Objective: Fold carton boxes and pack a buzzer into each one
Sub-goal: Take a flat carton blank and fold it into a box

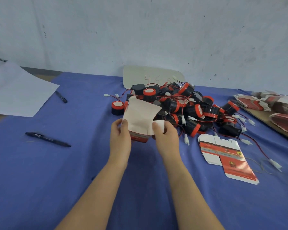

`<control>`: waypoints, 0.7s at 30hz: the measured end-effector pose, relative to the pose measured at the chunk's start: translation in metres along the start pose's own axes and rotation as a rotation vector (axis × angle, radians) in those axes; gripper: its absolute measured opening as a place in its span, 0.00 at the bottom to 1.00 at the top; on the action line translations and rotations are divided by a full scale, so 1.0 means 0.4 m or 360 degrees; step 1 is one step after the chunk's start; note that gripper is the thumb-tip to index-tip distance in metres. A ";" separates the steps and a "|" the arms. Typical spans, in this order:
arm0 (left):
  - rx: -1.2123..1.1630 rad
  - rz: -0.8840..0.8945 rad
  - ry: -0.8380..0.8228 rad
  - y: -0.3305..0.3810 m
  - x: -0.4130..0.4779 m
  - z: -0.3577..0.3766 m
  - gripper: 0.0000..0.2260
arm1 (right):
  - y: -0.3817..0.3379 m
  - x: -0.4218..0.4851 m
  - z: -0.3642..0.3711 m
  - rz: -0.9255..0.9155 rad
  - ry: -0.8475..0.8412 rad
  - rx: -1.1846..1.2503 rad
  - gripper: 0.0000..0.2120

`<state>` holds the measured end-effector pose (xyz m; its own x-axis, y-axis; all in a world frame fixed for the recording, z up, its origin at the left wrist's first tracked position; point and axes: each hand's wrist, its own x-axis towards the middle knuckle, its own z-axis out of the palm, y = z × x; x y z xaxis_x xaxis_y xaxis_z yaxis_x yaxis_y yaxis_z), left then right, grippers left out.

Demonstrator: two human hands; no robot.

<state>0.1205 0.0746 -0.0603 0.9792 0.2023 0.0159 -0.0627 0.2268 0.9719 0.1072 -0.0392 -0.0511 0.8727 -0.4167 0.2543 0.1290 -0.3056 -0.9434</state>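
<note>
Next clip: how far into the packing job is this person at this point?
Done: no closed, packed box is in view. In hand: the left hand and right hand hold one carton, erected but with its top flap open; whether a buzzer is inside cannot be seen. Remaining: the buzzer pile, a flat carton and stacks of flat cartons at the right.

We cannot read the print on the flat carton (223,151); it is too blurred. The half-folded carton (140,118) hides the near part of the buzzer pile (189,105). This pile covers the end of the red number on the white card (148,75). At the right edge, the stacks of flat cartons (273,103) are blurred and cut off. The left edge cuts the paper sheet (15,90).
</note>
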 end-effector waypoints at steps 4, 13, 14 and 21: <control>0.0330 0.0193 0.0192 0.005 -0.007 -0.005 0.11 | -0.006 -0.008 0.007 0.0149 -0.0002 0.0162 0.16; -0.0124 -0.0160 0.0075 0.016 -0.003 0.004 0.10 | -0.017 0.004 -0.006 0.0668 -0.0080 0.1039 0.10; -0.0200 -0.0201 0.0073 0.017 -0.003 0.002 0.10 | -0.015 0.006 -0.008 0.0679 -0.0062 0.1088 0.10; -0.0243 -0.0113 -0.0032 0.029 -0.018 0.011 0.11 | -0.007 -0.007 0.019 0.0382 -0.0007 0.0480 0.13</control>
<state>0.1137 0.0717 -0.0480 0.9858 0.1619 -0.0453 -0.0203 0.3821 0.9239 0.1080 -0.0305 -0.0507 0.8969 -0.4419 0.0181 0.0528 0.0663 -0.9964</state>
